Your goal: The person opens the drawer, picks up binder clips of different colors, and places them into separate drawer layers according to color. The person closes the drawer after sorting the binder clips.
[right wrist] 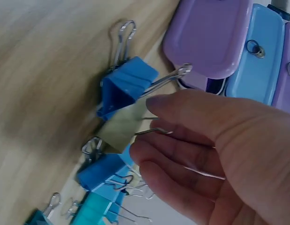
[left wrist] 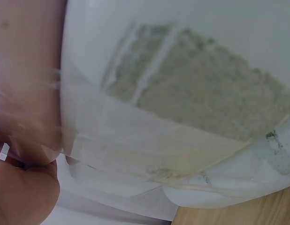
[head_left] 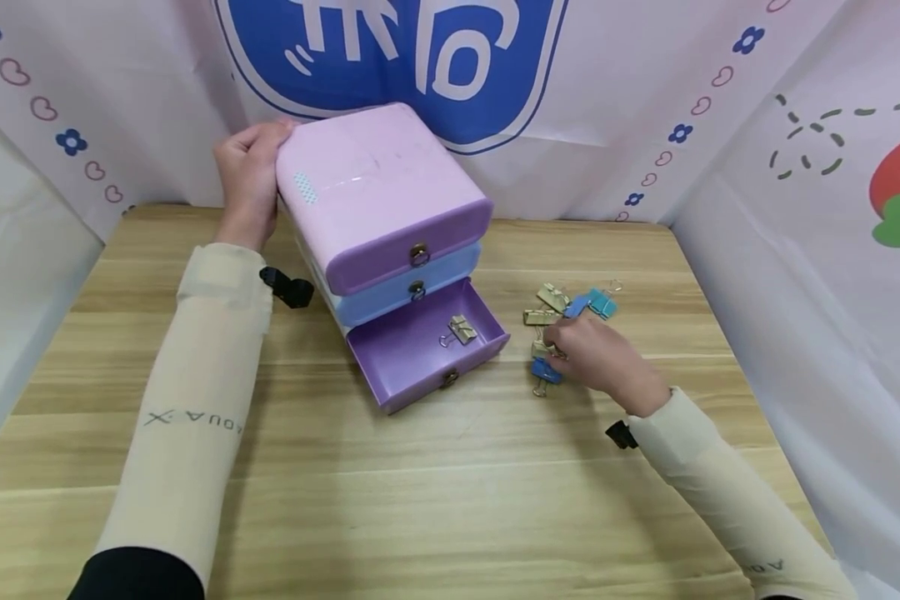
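Observation:
A small three-drawer storage box [head_left: 390, 183], pink on top with purple and blue drawer fronts, stands tilted toward the viewer's right. Its bottom purple drawer [head_left: 405, 354] is pulled out, with one gold binder clip [head_left: 462, 329] inside. At the box's back left corner my left hand [head_left: 251, 171] holds on, fingertips partly hidden behind it. My right hand [head_left: 596, 354] is over the loose clips right of the drawer. Between its thumb and fingers it pinches a gold binder clip [right wrist: 124, 129] by the wire handle. A blue binder clip [right wrist: 128, 82] lies close to the thumb.
Several more binder clips lie past the right hand, among them a teal one [head_left: 602, 303] and a gold one [head_left: 552, 296]. Everything stands on a wood-grain table [head_left: 420, 500]. A printed white cloth [head_left: 600, 125] hangs right behind the box.

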A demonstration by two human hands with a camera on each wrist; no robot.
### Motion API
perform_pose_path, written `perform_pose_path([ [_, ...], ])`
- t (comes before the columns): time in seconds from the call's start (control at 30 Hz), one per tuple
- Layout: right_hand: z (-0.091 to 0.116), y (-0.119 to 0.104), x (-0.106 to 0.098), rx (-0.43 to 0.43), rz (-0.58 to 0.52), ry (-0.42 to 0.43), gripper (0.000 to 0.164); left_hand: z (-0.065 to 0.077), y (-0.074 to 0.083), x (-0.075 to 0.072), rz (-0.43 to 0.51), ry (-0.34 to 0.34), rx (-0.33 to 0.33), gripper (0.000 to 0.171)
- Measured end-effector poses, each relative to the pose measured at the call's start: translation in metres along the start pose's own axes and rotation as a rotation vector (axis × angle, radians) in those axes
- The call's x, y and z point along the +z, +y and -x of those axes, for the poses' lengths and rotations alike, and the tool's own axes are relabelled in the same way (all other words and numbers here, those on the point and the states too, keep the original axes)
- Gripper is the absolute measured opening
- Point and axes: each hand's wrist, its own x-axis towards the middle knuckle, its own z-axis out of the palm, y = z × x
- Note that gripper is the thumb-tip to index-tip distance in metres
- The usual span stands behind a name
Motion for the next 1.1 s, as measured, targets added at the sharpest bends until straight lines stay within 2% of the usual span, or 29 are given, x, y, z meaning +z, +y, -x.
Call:
perform_pose_path([
  [0.17, -0.003, 0.003, 0.005, -0.027, 0.040, 0.027, 0.007, -0.001, 0.000, 0.000, 0.020, -0.006, 0.015, 0.014],
  [0.37, -0.004, 0.005, 0.007, -0.050, 0.077, 0.072, 0.015, 0.000, 0.000, 0.001, 0.013, -0.013, 0.016, 0.016],
  [0.7, -0.008, 0.003, 0.002, -0.030, 0.100, 0.082, 0.030, 0.001, -0.002, 0.001, 0.018, -0.006, -0.002, 0.016],
  [0.93, -0.007, 0.003, -0.006, -0.039, 0.107, 0.096, 0.024, 0.002, -0.002, 0.001, 0.005, -0.010, 0.000, 0.017],
  [1.1, -0.008, 0.004, -0.015, -0.045, 0.111, 0.105, 0.027, 0.001, -0.003, 0.000, 0.015, -0.011, 0.018, 0.016],
])
